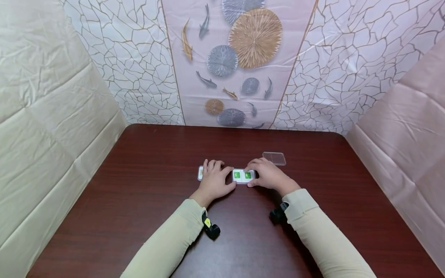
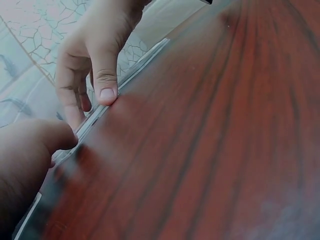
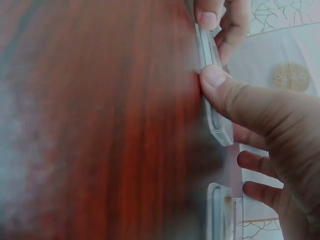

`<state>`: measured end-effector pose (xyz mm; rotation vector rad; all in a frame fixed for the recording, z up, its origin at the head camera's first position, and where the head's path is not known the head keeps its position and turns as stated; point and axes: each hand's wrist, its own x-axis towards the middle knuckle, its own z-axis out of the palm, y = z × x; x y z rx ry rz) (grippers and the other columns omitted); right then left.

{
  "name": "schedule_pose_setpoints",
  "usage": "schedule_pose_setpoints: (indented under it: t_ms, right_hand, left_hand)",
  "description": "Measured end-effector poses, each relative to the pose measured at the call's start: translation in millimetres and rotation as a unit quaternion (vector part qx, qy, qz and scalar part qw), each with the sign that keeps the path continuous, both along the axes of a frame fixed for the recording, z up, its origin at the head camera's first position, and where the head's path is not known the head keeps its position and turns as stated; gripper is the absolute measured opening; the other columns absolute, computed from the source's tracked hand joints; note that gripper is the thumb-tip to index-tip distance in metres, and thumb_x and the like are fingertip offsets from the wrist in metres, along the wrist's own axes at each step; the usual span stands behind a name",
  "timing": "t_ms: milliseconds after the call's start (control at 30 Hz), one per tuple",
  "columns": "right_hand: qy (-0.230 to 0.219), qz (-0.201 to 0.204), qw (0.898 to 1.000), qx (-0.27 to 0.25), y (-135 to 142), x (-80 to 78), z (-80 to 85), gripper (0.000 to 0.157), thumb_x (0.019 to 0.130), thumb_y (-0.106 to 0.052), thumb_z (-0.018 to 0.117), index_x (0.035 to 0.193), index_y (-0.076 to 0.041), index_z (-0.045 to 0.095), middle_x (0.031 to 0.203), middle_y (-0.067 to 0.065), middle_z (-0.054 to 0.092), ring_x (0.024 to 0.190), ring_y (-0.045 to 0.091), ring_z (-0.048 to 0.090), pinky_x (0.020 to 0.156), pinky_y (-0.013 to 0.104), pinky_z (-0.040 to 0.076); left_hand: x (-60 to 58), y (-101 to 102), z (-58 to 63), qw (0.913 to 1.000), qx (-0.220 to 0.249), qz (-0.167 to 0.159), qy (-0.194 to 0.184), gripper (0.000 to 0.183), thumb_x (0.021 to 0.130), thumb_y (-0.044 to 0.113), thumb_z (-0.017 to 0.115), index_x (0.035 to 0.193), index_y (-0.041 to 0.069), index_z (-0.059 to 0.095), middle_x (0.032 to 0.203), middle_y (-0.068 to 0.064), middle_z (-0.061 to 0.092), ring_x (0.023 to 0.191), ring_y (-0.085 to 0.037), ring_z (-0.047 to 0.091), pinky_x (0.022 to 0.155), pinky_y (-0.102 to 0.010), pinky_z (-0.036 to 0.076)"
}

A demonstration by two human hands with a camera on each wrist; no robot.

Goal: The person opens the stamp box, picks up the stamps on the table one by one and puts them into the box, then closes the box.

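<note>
A flat clear plastic case (image 1: 242, 176) with a white insert and two green squares lies on the table between my hands. My right hand (image 1: 269, 177) grips its right end, thumb on the near edge and fingers at the far edge. My left hand (image 1: 214, 181) holds the left end between thumb and index finger, its other fingers spread to the left. Seen from the right wrist, the right thumb (image 3: 216, 82) presses the case's (image 3: 220, 132) long side. In the left wrist view, the right hand (image 2: 102, 55) pinches the case's edge (image 2: 86, 129) across from the left thumb (image 2: 62, 136).
A second white-filled case (image 1: 200, 173) lies partly hidden behind the left hand's fingers. Beyond the right hand is a clear rectangular plastic piece (image 1: 274, 158). The dark wooden table (image 1: 121, 200) ends at a patterned cloth backdrop (image 1: 222, 92), with pale cloth on both sides.
</note>
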<state>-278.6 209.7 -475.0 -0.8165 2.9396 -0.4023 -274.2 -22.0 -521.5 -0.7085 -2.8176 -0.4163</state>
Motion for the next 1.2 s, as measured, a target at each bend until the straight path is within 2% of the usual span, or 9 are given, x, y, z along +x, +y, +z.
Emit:
schedule_pose_setpoints:
  t_ms: [133, 300, 467, 600, 700, 800, 1000, 1200]
  right_hand:
    - [-0.003, 0.001, 1.0, 0.002, 2, -2.6, 0.2, 0.05, 0.08, -0.035, 0.086, 0.122, -0.014, 0.07, 0.133, 0.012, 0.06, 0.128, 0.036, 0.05, 0.109, 0.059, 0.036]
    - [-0.003, 0.008, 0.999, -0.037, 23, -5.9, 0.2, 0.067, 0.081, -0.039, 0.084, 0.138, -0.014, 0.06, 0.141, 0.014, 0.054, 0.133, 0.038, 0.044, 0.11, 0.06, 0.035]
    - [0.007, -0.043, 0.996, -0.076, 60, -20.1, 7.2, 0.067, 0.088, -0.024, 0.08, 0.146, -0.006, 0.051, 0.147, 0.019, 0.048, 0.137, 0.043, 0.037, 0.109, 0.061, 0.035]
    - [-0.036, -0.09, 0.994, -0.04, 87, -30.1, 5.3, 0.073, 0.092, -0.02, 0.075, 0.152, 0.001, 0.039, 0.154, 0.027, 0.037, 0.142, 0.048, 0.03, 0.11, 0.064, 0.033]
    - [-0.067, -0.103, 0.992, -0.017, 97, -35.2, 1.9, 0.076, 0.095, -0.018, 0.072, 0.155, 0.004, 0.032, 0.157, 0.03, 0.03, 0.145, 0.049, 0.026, 0.112, 0.063, 0.03]
    - [-0.067, -0.1, 0.993, -0.021, 103, -38.2, -1.2, 0.07, 0.096, -0.014, 0.069, 0.153, 0.006, 0.035, 0.156, 0.031, 0.032, 0.144, 0.048, 0.029, 0.113, 0.062, 0.03]
    - [-0.024, -0.076, 0.997, -0.009, 103, -41.0, -4.5, 0.05, 0.096, -0.01, 0.068, 0.141, 0.005, 0.053, 0.145, 0.028, 0.049, 0.135, 0.044, 0.045, 0.109, 0.06, 0.037]
    - [-0.016, -0.075, 0.997, 0.009, 108, -37.9, -4.8, 0.045, 0.098, -0.009, 0.065, 0.139, 0.003, 0.055, 0.142, 0.025, 0.051, 0.133, 0.042, 0.047, 0.108, 0.059, 0.039]
  left_hand:
    - [1.3, 0, 0.8, 0.9999, -0.005, 0.005, -0.007, 0.053, 0.089, 0.057, 0.062, 0.135, 0.03, 0.063, 0.136, -0.009, 0.052, 0.132, -0.032, 0.039, 0.118, -0.063, 0.013]
    - [3.6, 0, 1.0, 0.9999, -0.011, 0.008, -0.004, 0.054, 0.09, 0.058, 0.06, 0.135, 0.029, 0.062, 0.135, -0.009, 0.053, 0.132, -0.032, 0.04, 0.118, -0.063, 0.012]
    - [2.8, 4, 1.4, 0.9999, 0.005, 0.009, 0.009, 0.058, 0.09, 0.058, 0.057, 0.138, 0.026, 0.059, 0.139, -0.011, 0.051, 0.134, -0.032, 0.039, 0.119, -0.06, 0.01]
    - [3.5, 12, 1.1, 0.9998, 0.004, -0.007, 0.019, 0.061, 0.091, 0.058, 0.055, 0.143, 0.025, 0.055, 0.144, -0.011, 0.047, 0.136, -0.031, 0.037, 0.121, -0.057, 0.01]
    - [5.5, 19, 0.5, 0.9994, -0.007, -0.027, 0.021, 0.063, 0.092, 0.058, 0.054, 0.145, 0.025, 0.054, 0.147, -0.009, 0.046, 0.138, -0.03, 0.036, 0.121, -0.057, 0.011]
    - [7.7, 30, -0.7, 0.9986, -0.025, -0.042, 0.018, 0.064, 0.093, 0.059, 0.053, 0.148, 0.026, 0.051, 0.15, -0.008, 0.043, 0.141, -0.03, 0.034, 0.122, -0.056, 0.01]
    - [12.1, 51, -0.8, 0.9969, -0.052, -0.058, 0.01, 0.067, 0.094, 0.062, 0.05, 0.15, 0.026, 0.049, 0.152, -0.007, 0.041, 0.144, -0.03, 0.032, 0.123, -0.052, 0.011]
    - [15.6, 67, -1.9, 0.9965, -0.051, -0.066, 0.007, 0.067, 0.093, 0.062, 0.052, 0.149, 0.025, 0.051, 0.152, -0.006, 0.042, 0.143, -0.029, 0.033, 0.123, -0.05, 0.013]
